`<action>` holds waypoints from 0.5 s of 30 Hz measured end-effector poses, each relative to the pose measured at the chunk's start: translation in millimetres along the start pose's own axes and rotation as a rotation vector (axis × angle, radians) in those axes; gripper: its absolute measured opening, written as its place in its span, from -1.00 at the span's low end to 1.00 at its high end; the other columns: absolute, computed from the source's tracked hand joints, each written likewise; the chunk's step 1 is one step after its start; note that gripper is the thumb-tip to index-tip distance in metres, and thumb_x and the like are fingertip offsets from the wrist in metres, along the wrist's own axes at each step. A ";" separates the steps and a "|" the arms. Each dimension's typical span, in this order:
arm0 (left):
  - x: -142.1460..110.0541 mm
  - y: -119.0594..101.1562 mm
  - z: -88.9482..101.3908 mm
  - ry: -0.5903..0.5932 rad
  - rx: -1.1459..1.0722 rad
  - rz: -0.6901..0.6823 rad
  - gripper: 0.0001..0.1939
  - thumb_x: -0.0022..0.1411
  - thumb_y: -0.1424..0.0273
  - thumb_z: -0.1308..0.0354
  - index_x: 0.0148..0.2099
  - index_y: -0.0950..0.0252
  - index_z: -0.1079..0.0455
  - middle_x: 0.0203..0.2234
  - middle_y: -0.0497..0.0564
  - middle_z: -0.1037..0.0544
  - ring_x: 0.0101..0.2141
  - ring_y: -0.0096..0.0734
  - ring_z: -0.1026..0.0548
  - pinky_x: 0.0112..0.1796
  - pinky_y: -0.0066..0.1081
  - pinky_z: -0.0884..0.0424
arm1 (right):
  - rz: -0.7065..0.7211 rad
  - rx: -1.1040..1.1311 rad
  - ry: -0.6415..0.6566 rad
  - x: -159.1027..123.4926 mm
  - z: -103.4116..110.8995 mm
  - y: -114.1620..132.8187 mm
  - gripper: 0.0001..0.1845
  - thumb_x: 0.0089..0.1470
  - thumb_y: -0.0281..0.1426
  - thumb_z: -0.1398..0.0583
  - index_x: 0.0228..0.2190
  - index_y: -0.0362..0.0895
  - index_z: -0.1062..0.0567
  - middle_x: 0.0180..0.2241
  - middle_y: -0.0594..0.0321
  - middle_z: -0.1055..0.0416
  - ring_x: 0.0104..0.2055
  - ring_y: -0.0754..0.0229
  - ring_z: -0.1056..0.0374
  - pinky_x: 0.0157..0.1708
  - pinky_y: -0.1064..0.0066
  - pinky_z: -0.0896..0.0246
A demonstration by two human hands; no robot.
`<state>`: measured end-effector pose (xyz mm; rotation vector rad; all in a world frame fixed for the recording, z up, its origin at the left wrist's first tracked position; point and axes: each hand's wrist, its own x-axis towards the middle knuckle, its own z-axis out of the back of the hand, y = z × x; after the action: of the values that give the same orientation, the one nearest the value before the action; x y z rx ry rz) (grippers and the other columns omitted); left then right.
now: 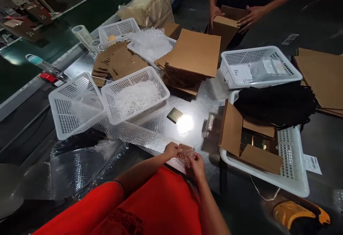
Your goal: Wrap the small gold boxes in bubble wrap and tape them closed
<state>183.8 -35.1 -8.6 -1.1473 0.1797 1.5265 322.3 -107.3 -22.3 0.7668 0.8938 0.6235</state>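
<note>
Close to the table's front edge, my left hand [173,150] and my right hand [197,163] grip a small bubble-wrapped packet [185,153] from either side. Reddish-brown colour shows through its wrap; what lies inside I cannot make out. A long strip of bubble wrap [139,135] runs from the left up to my left hand. Just beyond my hands lies a flat, square gold box [175,115]. Right of that rests another small bubble-wrapped piece [210,121], apart from both hands.
White baskets hold clear shreds [138,97], plastic film [87,106] and bagged items [265,69]. An open carton [233,129] sits in a basket at right, beside black bags [276,103]. Flat cardboard [197,53] is stacked behind. Across the table, a co-worker's hands [250,18] hold a carton [225,26].
</note>
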 end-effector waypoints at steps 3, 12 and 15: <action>-2.4 -8.7 -13.4 -0.049 -0.022 0.012 -0.83 0.23 0.40 -0.23 -0.14 0.30 -0.56 -0.26 0.00 -0.66 -0.23 -0.38 -0.57 -0.22 -0.48 -0.38 | -0.006 -0.063 0.009 -1.8 17.1 -0.1 -0.60 -0.22 -0.01 -0.28 -0.58 -0.04 -0.33 -0.65 0.39 -0.25 -0.50 0.18 -0.21 -0.46 0.35 -0.14; -1.7 -2.4 1.9 -0.109 -0.201 0.051 -0.87 0.15 0.55 -0.18 -0.26 0.26 -0.49 -0.27 0.01 -0.60 -0.15 -0.30 -0.51 -0.07 -0.37 -0.35 | -0.056 -0.430 0.046 -18.2 -21.8 41.5 -0.63 -0.10 -0.15 -0.25 -0.29 -0.03 -0.25 -0.43 0.21 -0.46 -0.33 -0.01 -0.42 -0.38 0.34 -0.14; 4.9 3.3 8.3 -0.012 -0.325 0.032 -0.90 0.18 0.50 -0.16 -0.39 0.27 -0.45 -0.41 -0.03 -0.56 -0.19 -0.35 -0.51 -0.12 -0.42 -0.39 | -0.044 -0.514 0.083 -20.5 -29.9 53.7 -0.60 -0.03 -0.19 -0.24 -0.21 -0.07 -0.24 -0.36 0.10 -0.51 -0.27 -0.08 -0.46 -0.36 0.33 -0.14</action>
<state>177.3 -27.4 -9.5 -1.3942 -0.0620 1.6299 278.0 -81.9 17.7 0.2597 0.7761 0.8082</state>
